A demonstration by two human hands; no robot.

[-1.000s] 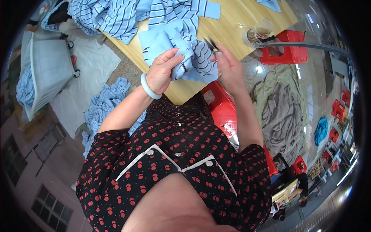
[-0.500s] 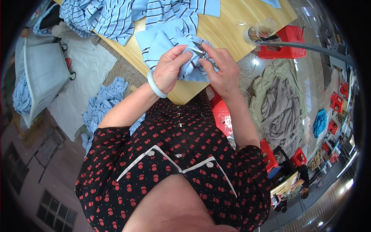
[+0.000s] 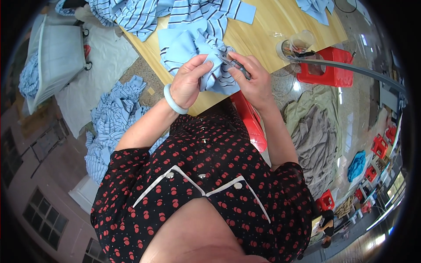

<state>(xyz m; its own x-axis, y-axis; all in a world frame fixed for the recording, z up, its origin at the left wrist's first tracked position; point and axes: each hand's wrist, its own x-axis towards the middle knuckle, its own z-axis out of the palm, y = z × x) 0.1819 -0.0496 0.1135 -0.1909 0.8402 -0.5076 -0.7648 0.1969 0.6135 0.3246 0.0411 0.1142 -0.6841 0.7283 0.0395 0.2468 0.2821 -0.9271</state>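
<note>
A light blue knit garment (image 3: pixel 179 43) with dark and white stripes lies bunched at the near corner of the wooden table. My left hand (image 3: pixel 188 81) pinches a plain blue edge of it between thumb and fingers. In my right hand (image 3: pixel 255 81) is a pair of small grey thread snips (image 3: pixel 241 69). Their blade tips point left and meet the cloth just beside my left fingertips. Whether the tips touch a thread cannot be made out.
More striped garments (image 3: pixel 136 19) are heaped along the table (image 3: pixel 258 41). A clear tub of tools (image 3: pixel 287 49) stands at its right edge, near a red plastic stool (image 3: pixel 329 70). Striped cloth (image 3: pixel 116 109) lies on the floor at left, beside a wheeled bin (image 3: pixel 61 55). Grey cloth (image 3: pixel 313 140) lies at right.
The snips' blades were spread wider and now look closer together at the cloth. Both hands stay on the same garment. The whole view has shifted slightly, showing more blue cloth at the upper right.
</note>
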